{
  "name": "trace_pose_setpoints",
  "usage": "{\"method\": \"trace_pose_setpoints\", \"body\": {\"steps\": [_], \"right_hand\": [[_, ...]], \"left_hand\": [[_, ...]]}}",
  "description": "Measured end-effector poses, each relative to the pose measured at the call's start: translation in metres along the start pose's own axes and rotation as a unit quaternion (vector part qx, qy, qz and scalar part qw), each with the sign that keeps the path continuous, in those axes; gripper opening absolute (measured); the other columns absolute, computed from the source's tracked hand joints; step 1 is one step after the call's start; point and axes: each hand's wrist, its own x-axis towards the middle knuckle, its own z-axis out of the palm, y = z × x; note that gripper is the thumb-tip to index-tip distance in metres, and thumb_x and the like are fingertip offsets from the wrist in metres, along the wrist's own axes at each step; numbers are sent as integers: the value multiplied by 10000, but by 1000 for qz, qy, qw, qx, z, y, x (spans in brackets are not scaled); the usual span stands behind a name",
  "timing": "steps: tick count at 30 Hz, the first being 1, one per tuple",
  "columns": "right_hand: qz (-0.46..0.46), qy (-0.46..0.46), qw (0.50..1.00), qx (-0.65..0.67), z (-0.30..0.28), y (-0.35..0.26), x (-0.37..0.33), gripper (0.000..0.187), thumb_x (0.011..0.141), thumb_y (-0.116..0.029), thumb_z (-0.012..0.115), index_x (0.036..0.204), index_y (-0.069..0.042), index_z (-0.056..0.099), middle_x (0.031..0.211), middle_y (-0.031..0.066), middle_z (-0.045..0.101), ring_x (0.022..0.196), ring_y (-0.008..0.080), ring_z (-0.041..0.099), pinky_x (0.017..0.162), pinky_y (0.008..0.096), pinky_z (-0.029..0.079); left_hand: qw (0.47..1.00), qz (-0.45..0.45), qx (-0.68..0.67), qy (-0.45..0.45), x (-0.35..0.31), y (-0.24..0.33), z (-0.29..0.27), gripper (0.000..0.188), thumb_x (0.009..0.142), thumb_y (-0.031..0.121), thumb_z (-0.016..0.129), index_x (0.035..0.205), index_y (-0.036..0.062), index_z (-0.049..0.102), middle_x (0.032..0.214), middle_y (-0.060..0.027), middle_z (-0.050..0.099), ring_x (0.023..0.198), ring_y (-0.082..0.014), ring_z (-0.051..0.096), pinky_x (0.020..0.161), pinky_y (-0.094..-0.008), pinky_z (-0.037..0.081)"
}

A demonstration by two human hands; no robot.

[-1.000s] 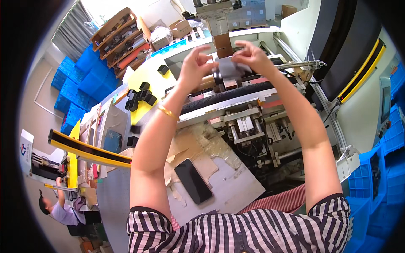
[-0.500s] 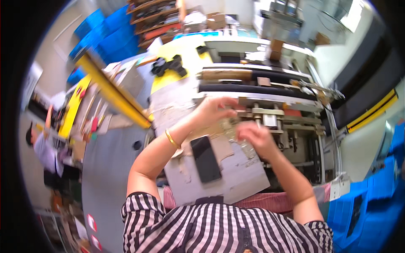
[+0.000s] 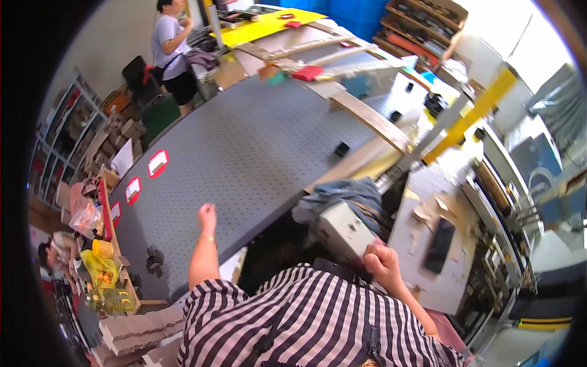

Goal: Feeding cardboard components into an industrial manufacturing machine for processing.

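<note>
Worktop (image 3: pixel 244 147), one, large, grey, dark-dotted: spreading across the middle of the room. Left grip (image 3: pixel 207 215), bare hand, blurred: showing against the worktop near its front edge, fingers folded in, nothing visible inside. Right grip (image 3: pixel 382 262), bare hand: hanging just beside a white boxy unit (image 3: pixel 343 229), fingers curled into a loose fist, nothing visible inside; whether it is touching the unit, cannot tell. Black pieces (image 3: pixel 154 261), small cluster: lying on the worktop's near left part, left of the left grip. Black block (image 3: pixel 341 149), single: sitting near the worktop's right edge. Red-edged cards (image 3: pixel 157 164), white-centred: lining the left edge. Grey-blue cloth (image 3: pixel 345 194): draping behind the unit. Dark phone (image 3: pixel 439 246): lying on a pale board (image 3: pixel 455 278) at right. Yellow sheet (image 3: pixel 278 25): covering a far surface. Wooden shelf (image 3: pixel 422 24), loaded: standing at the back, beside blue crates (image 3: pixel 361 18). Co-worker (image 3: pixel 169 37), light top: standing at far left.
</note>
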Motion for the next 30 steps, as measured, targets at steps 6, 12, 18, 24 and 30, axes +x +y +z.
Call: {"method": "trace_pose_setpoints", "body": {"steps": [6,12,18,24,30], "right_hand": [[-59,-107,986,-116,83,-11,97,382,899,-178,598,629,-1,394,561,115,367,504,261,383,492,365,337],[-139,-230,959,-92,151,-31,160,424,954,-226,550,625,6,418,579,113,421,526,278,447,520,395,382],[-150,-251,947,-131,157,-35,152,407,955,-269,571,658,2,514,616,116,498,583,282,522,559,388,431],[-131,-210,952,-179,110,-39,102,279,936,-223,601,783,9,625,728,138,605,694,298,605,642,377,486],[-73,-159,968,-183,63,-37,39,203,933,-159,589,840,12,647,763,120,621,723,273,617,671,352,493]], "left_hand": [[907,-257,318,102,-41,-130,-178,408,773,150,720,1156,68,604,1086,-218,619,1015,-398,596,884,-468,480],[872,-286,386,91,-63,-147,-230,392,798,90,695,1177,88,596,1201,-155,516,1134,-368,526,907,-476,500],[887,-316,337,12,-29,-187,-239,102,808,82,649,886,53,707,1025,-172,672,963,-355,644,852,-458,521],[927,-132,346,-55,1,-115,-161,79,793,91,676,855,56,708,906,-176,697,895,-357,671,782,-449,536],[925,-152,338,-83,-9,-103,-164,191,733,120,731,916,67,713,944,-167,704,901,-355,671,795,-467,535]]}}
